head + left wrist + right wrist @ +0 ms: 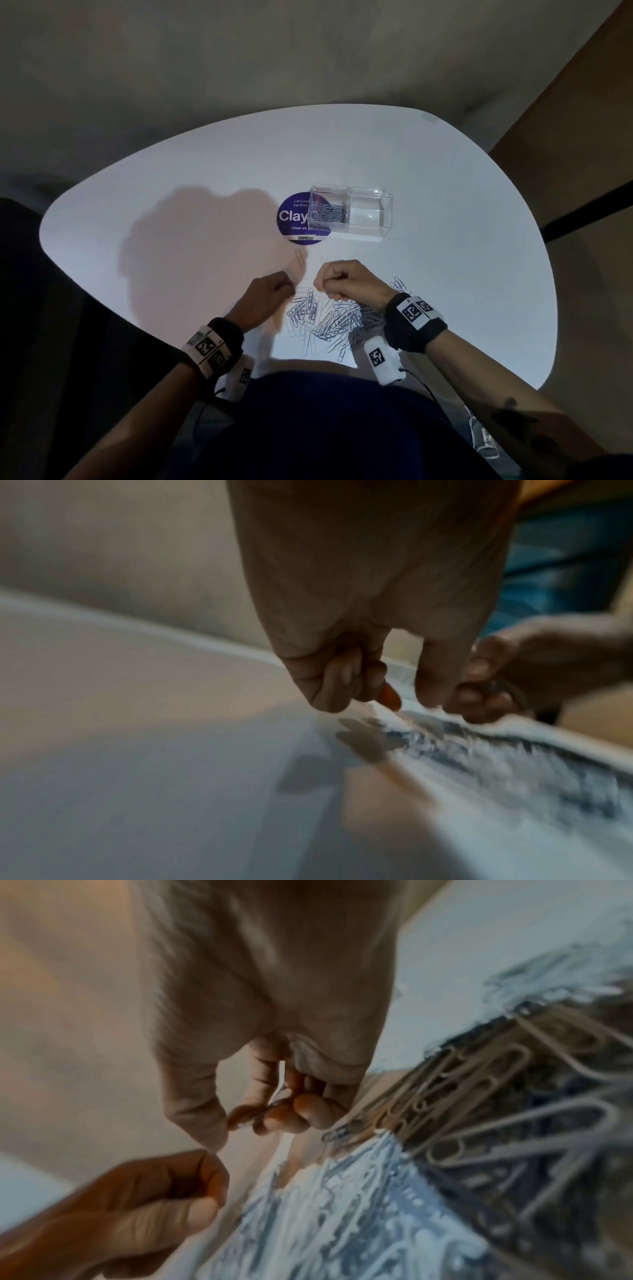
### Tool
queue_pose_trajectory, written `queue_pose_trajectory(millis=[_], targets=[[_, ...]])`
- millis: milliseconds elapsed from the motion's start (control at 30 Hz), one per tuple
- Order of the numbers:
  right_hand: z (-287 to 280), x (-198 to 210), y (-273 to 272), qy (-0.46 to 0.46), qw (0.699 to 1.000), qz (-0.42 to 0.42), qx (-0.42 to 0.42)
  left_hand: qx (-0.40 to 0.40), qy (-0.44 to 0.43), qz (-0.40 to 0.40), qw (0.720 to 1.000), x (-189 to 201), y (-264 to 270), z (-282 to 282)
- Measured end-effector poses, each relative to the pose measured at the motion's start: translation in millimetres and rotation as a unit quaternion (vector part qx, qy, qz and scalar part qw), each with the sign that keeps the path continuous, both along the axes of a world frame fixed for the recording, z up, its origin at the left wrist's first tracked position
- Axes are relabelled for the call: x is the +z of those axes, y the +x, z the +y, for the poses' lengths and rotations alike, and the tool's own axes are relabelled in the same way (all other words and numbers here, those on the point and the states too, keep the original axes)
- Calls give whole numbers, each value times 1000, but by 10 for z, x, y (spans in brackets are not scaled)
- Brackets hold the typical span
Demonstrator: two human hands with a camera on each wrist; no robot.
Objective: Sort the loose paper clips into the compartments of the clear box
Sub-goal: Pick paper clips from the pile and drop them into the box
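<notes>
A clear box (371, 228) with two compartments stands on the white table (445, 274). Its left compartment holds paper clips (329, 213); its right one (368, 212) looks empty. A pile of loose paper clips (325, 318) lies near the front edge, and a single clip (299, 262) lies apart beyond it. My right hand (325, 284) hovers over the pile, its curled fingers (308, 1110) gripping a few paper clips (277, 1093). My left hand (286, 286) is at the pile's left edge with curled fingers (342, 680); the blurred views show no clip in it.
A round purple sticker (291, 219) lies on the table, partly under the box's left end. The table's rounded edge runs close on the left and right. A dark floor lies beyond, and a wooden panel (565, 120) rises at the right.
</notes>
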State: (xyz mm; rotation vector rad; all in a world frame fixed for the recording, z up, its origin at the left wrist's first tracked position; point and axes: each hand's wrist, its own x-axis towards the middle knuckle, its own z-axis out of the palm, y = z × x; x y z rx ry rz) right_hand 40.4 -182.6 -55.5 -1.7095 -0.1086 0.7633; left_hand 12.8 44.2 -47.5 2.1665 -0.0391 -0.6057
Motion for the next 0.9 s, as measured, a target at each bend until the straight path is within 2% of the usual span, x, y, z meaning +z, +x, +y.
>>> queue_pose_trajectory(millis=[100, 167, 267, 367, 533, 600, 667, 767, 833, 900], targets=[[91, -50, -10, -76, 989, -93, 87, -109, 135, -53, 983, -67, -82, 30], [160, -93, -35, -118, 969, -160, 149, -129, 147, -63, 979, -107, -104, 18], [212, -131, -58, -185, 929, -238, 216, -117, 133, -93, 980, -131, -95, -53], [156, -130, -39, -217, 913, -272, 211, -106, 124, -127, 978, -132, -75, -132], [-93, -95, 35, -253, 911, -273, 179, -104, 113, -128, 980, -102, -50, -240], [-200, -82, 58, -250, 916, -274, 155, -83, 107, -156, 979, -97, -35, -220], [-281, -73, 56, -217, 940, -248, 91, -71, 137, -185, 970, -106, -31, -157], [-360, -93, 60, -125, 983, -133, -32, -104, 216, -224, 945, -127, -82, -83], [-358, -87, 56, -53, 994, -35, -83, -129, 243, -231, 933, -151, -109, -89], [-333, -71, 60, 2, 994, 36, -107, -123, 252, -220, 934, -152, -92, -111]])
